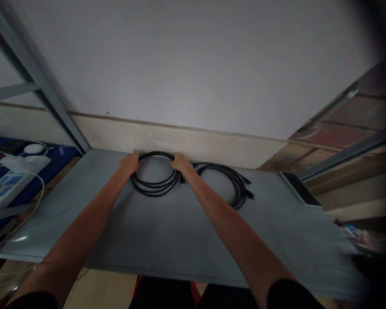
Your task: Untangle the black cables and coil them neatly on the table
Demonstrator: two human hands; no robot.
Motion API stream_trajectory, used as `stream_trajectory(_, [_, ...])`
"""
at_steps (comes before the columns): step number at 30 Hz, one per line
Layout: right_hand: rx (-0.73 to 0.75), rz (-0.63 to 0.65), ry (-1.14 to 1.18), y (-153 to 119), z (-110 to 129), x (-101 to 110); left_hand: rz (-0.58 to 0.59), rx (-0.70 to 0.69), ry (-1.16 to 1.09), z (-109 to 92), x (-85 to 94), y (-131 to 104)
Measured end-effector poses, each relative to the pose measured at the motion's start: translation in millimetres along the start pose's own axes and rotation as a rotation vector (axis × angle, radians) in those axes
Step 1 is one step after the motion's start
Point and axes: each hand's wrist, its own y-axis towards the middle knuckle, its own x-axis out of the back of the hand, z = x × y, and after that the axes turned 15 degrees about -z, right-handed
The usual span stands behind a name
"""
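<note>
A coiled black cable (155,192) lies on the grey tabletop (180,240), close to the wall. My left hand (130,163) is closed around the left side of this coil. On the coil's upper right side, my right hand (181,163) grips the same loops. A dark plug end shows just below my right hand. To the right lies a second coiled black cable (236,182), its plug ends pointing right; my right forearm covers part of it. The fingertips of both hands are mostly hidden behind the hands.
A phone (300,189) lies at the table's right end. At the left, a power strip (6,186) and a white cord (40,197) rest beside the table on a blue surface. The wall (193,64) closes off the back, and a metal post (56,103) stands at the back left corner.
</note>
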Motion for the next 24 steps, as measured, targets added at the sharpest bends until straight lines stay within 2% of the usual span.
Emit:
stream_trajectory(4, [0.004,0.044,0.160,-2.3,-4.5,-4.8,0.005,-0.048,-0.007,-1.5,1.5,6.3])
stream_trajectory(8, [-0.015,0.060,0.215,-9.1,-13.7,-6.0,-0.018,-0.058,-0.011,4.4,5.5,12.4])
stream_trajectory(14, [-0.018,-0.001,0.160,-12.6,-23.5,1.0,-0.054,-0.056,-0.074,17.1,10.5,10.0])
stream_trajectory(21, [0.016,-0.113,0.119,-16.9,-20.2,-12.8,-0.002,-0.065,-0.103,7.2,7.4,-1.8])
stream_trajectory(24, [0.043,-0.136,0.055,-22.1,-15.3,-15.2,-0.033,-0.073,-0.119,3.7,5.5,-8.3])
